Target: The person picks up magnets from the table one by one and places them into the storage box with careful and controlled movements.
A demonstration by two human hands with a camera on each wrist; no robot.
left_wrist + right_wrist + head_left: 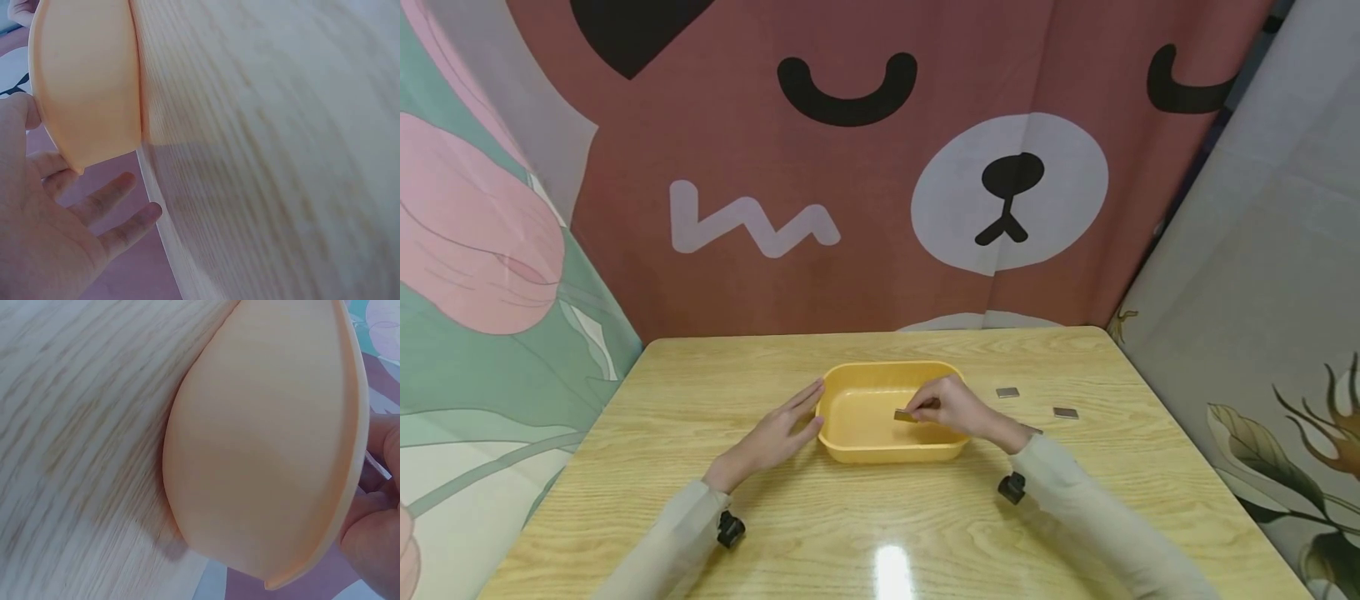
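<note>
A yellow plastic basin (891,455) sits on the wooden table. My left hand (772,439) is at its left end, thumb and forefinger touching the rim and the other fingers loosely extended, as the left wrist view shows. Over the inside of the basin, my right hand (951,406) pinches a small flat rectangular piece (904,416) between thumb and fingertips. I cannot tell whether that piece touches the basin's floor. In the right wrist view the basin's wall (256,444) hides most of the fingers.
Right of the basin, two similar small grey-brown rectangles (1007,392) lie apart on the table (850,517). Another (1034,430) shows partly by my right wrist. A bear-patterned curtain (737,292) hangs behind the table, with printed cloths at both sides.
</note>
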